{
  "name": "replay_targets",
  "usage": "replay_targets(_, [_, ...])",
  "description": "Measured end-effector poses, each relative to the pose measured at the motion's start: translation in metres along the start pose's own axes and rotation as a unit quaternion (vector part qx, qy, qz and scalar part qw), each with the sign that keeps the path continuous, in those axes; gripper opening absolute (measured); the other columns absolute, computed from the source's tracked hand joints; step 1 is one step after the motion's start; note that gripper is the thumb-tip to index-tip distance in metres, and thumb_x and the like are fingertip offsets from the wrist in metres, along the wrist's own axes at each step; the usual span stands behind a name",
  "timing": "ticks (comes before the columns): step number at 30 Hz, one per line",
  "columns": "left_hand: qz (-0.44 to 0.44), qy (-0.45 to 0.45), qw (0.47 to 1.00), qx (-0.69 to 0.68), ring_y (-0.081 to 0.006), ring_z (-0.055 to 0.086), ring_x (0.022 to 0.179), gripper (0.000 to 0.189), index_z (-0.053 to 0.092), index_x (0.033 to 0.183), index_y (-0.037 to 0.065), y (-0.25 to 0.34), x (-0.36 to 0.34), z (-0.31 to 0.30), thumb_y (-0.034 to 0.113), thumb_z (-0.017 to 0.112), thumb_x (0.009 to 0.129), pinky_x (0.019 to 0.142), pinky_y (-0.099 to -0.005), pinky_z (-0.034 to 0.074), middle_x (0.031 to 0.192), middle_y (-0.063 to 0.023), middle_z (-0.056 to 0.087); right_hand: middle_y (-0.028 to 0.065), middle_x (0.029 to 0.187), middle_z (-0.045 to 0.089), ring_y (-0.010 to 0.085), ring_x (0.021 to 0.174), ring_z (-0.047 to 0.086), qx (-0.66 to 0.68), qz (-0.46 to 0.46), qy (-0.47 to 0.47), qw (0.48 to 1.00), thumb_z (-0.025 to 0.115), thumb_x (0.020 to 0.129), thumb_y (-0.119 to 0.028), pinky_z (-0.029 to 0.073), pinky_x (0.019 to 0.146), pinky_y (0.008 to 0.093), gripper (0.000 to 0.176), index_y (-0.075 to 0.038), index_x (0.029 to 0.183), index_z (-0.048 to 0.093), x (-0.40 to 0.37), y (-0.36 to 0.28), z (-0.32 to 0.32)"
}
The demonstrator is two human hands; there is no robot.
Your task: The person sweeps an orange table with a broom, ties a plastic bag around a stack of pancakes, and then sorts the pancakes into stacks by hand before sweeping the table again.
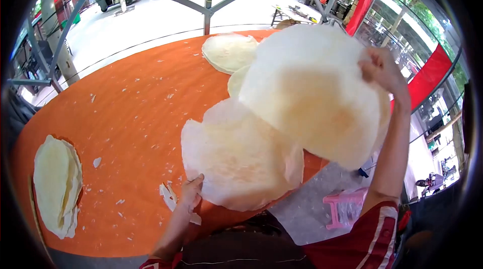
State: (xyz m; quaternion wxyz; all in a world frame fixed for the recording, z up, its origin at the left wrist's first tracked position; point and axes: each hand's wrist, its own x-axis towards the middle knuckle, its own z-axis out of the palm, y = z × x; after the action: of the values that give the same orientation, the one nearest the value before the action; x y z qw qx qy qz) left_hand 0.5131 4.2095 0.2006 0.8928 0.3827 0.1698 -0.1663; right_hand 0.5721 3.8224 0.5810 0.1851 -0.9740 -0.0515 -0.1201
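Note:
My right hand (pixel 382 70) is closed on the upper right edge of a large, thin, pale flatbread (pixel 307 93), raised and tilted above the right side of the table. Below it, a second thin flatbread (pixel 241 156) lies near the table's front edge, partly covered by the raised one. My left hand (pixel 192 192) pinches the lower left rim of this second sheet, thumb on top. Scraps of broken flatbread (pixel 168 196) lie beside that hand. Behind the raised sheet, a stack of flatbreads (pixel 229 52) rests near the far edge, partly hidden.
Folded flatbreads (pixel 58 183) lie at the left end of the orange-covered table (pixel 126 133), with a thin stick (pixel 37 218) beside them. Crumbs dot the cover. A pink stool (pixel 334 208) stands on the floor to the right. Metal railings (pixel 208 7) rise beyond the table.

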Motion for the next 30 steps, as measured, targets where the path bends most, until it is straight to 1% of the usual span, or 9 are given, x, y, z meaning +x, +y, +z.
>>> replay_targets(9, [-0.05, 0.007, 0.998, -0.033, -0.0227, 0.051, 0.102, 0.031, 0.049, 0.11, -0.005, 0.009, -0.003, -0.036, 0.013, 0.053, 0.084, 0.09, -0.0376, 0.04, 0.111, -0.0129, 0.051, 0.0109, 0.049, 0.043, 0.0248, 0.042, 0.043, -0.25, -0.138, 0.045, 0.957, 0.048, 0.074, -0.013, 0.032, 0.04, 0.0335, 0.011, -0.003, 0.078, 0.051, -0.022, -0.082, 0.105])
replay_targets(11, [-0.071, -0.026, 0.991, -0.109, -0.0227, 0.051, 0.102, 0.034, 0.047, 0.113, -0.002, 0.021, -0.021, -0.018, 0.015, 0.052, 0.085, 0.091, -0.0381, 0.039, 0.114, -0.0119, 0.05, 0.0114, 0.058, 0.049, 0.0265, 0.053, 0.049, -0.282, -0.371, 0.189, 0.864, 0.047, 0.07, -0.011, 0.036, 0.046, 0.0358, 0.01, -0.004, 0.076, 0.051, -0.053, -0.076, 0.203])
replay_targets(12, [-0.083, -0.043, 0.983, -0.158, -0.0227, 0.05, 0.103, 0.035, 0.046, 0.115, -0.001, 0.024, -0.03, -0.014, 0.017, 0.052, 0.085, 0.091, -0.0381, 0.04, 0.116, -0.0116, 0.049, 0.0094, 0.064, 0.052, 0.0258, 0.056, 0.05, -0.08, -0.212, -0.102, 0.969, 0.048, 0.07, -0.008, 0.039, 0.05, 0.0359, 0.01, -0.003, 0.076, 0.054, -0.068, -0.101, 0.232])
replay_targets(14, [-0.08, -0.053, 0.975, -0.199, -0.0223, 0.052, 0.101, 0.036, 0.046, 0.116, 0.0, 0.016, -0.034, -0.016, 0.017, 0.053, 0.084, 0.088, -0.0369, 0.042, 0.117, -0.0119, 0.048, 0.0129, 0.066, 0.055, 0.0303, 0.064, 0.055, 0.312, -0.33, -0.065, 0.889, 0.051, 0.068, -0.011, 0.043, 0.057, 0.041, 0.015, -0.002, 0.08, 0.052, -0.105, -0.105, 0.313])
replay_targets(16, [-0.051, -0.036, 0.982, -0.18, -0.0214, 0.054, 0.097, 0.036, 0.047, 0.115, 0.001, -0.002, -0.031, -0.025, 0.015, 0.055, 0.082, 0.084, -0.0348, 0.045, 0.116, -0.0131, 0.05, 0.0131, 0.076, 0.058, 0.0322, 0.074, 0.057, -0.052, -0.269, -0.291, 0.917, 0.052, 0.073, -0.017, 0.045, 0.065, 0.0404, 0.026, -0.003, 0.096, 0.049, -0.134, -0.141, 0.337])
replay_targets(18, [0.05, -0.035, 0.998, 0.002, -0.0201, 0.057, 0.089, 0.035, 0.05, 0.111, 0.0, -0.015, -0.022, -0.025, 0.011, 0.057, 0.079, 0.077, -0.0326, 0.047, 0.107, -0.0127, 0.055, 0.0131, 0.083, 0.059, 0.0325, 0.078, 0.057, 0.137, -0.227, -0.332, 0.905, 0.051, 0.077, -0.021, 0.045, 0.068, 0.0396, 0.033, -0.004, 0.104, 0.045, -0.132, -0.136, 0.34])
replay_targets(26, [0.187, -0.015, 0.925, 0.331, -0.0141, 0.057, 0.067, 0.019, 0.058, 0.087, -0.002, 0.143, -0.009, -0.021, 0.001, 0.061, 0.068, 0.062, -0.0294, 0.048, 0.08, -0.0058, 0.062, 0.0169, 0.084, 0.057, 0.0341, 0.075, 0.055, 0.011, -0.067, -0.066, 0.996, 0.052, 0.073, -0.01, 0.045, 0.064, 0.0406, 0.019, -0.002, 0.09, 0.054, -0.08, 0.027, 0.321])
replay_targets(28, [0.179, 0.084, 0.867, 0.458, -0.015, 0.057, 0.07, 0.032, 0.054, 0.097, -0.003, 0.177, 0.025, -0.088, 0.005, 0.064, 0.067, 0.062, -0.0299, 0.048, 0.086, -0.0095, 0.061, 0.0162, 0.09, 0.056, 0.0322, 0.084, 0.054, -0.067, -0.019, -0.089, 0.994, 0.05, 0.073, -0.008, 0.043, 0.071, 0.0403, 0.02, -0.002, 0.092, 0.052, -0.07, 0.067, 0.329])
replay_targets(30, [0.309, 0.247, 0.643, 0.655, -0.0158, 0.057, 0.076, 0.046, 0.047, 0.108, -0.003, 0.193, 0.032, -0.118, 0.008, 0.067, 0.067, 0.061, -0.0287, 0.047, 0.094, -0.0126, 0.058, 0.0164, 0.092, 0.053, 0.031, 0.086, 0.052, -0.151, -0.079, -0.029, 0.985, 0.052, 0.068, -0.008, 0.04, 0.072, 0.0402, 0.019, -0.002, 0.086, 0.049, -0.063, 0.107, 0.36])
